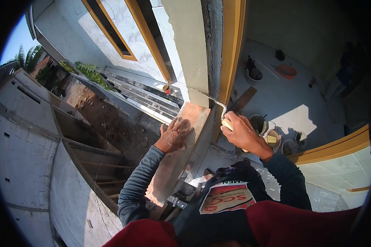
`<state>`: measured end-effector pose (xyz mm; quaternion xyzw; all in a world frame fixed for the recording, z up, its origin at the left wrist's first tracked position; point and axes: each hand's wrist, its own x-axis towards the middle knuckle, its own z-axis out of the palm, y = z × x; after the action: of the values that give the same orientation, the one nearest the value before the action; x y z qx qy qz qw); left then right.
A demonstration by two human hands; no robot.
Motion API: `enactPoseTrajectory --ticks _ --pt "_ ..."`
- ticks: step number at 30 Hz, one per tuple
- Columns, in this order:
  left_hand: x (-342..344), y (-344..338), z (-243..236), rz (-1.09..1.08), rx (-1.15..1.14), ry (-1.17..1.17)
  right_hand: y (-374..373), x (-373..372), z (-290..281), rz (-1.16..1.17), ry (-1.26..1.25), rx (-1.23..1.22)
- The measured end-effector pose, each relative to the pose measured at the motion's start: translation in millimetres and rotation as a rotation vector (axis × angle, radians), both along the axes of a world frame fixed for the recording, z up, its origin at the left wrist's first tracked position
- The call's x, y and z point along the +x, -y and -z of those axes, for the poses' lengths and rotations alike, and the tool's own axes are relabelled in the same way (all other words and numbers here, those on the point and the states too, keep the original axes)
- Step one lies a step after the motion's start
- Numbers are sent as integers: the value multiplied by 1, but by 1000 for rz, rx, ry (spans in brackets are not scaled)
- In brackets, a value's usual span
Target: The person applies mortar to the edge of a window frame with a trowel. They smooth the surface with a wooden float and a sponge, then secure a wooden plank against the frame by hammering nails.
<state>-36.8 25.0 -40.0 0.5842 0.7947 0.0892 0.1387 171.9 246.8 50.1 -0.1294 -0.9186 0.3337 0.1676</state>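
My left hand (175, 136) lies with spread fingers on a long pinkish board or ledge (193, 111) running down from the foot of a grey-green plastered column (189, 57). My right hand (243, 133) grips the pale handle of a trowel (210, 97). The trowel's thin metal blade reaches across the lower face of the column, near its left edge. A rough grey strip (214, 53) and an ochre door frame (228, 57) run up the column's right side.
A room at right holds several buckets (272, 138), a red basin (286, 71) and a plank (245, 99) on white tiles. Steps (140, 99) lie beyond the column. A drop to a dirt yard (95, 107) and a grey block wall (24, 156) are at left. Ochre-framed windows (125, 49) are above.
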Motion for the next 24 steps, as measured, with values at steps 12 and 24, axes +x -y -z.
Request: enactPoseTrajectory --ticks 12,24 --pt "27 -5 -38 -80 -152 -201 -46 39 -86 -59 -540 -218" --pt "172 -175 -17 -184 90 468 -215 222 185 586 -59 -675"
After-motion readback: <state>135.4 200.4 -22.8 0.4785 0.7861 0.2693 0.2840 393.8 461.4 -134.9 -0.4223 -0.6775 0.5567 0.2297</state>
